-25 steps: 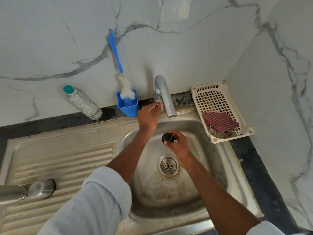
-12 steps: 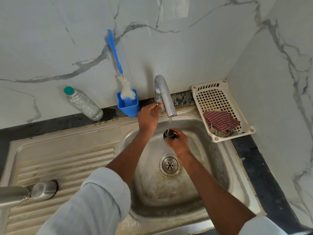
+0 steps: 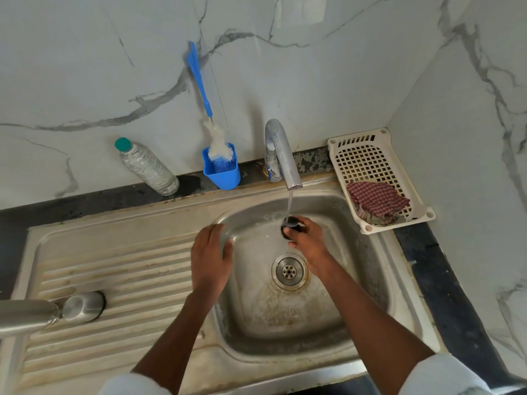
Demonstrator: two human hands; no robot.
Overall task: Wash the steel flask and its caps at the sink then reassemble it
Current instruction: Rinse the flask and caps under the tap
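Note:
My right hand grips a small black cap over the sink basin, right under the water stream from the steel tap. My left hand hovers with straight fingers over the basin's left rim and holds nothing. The steel flask lies on its side on the ribbed drainboard at the far left, partly cut off by the frame. A steel cup-shaped cap sits at the flask's mouth end.
A blue bottle brush stands in a blue holder against the wall. A clear plastic bottle stands left of it. A white basket with a checked cloth sits right of the sink. The drain is mid-basin.
Water started running from the tap. My left hand left the tap handle and moved down and left to the basin's rim. My right hand keeps the black cap under the stream.

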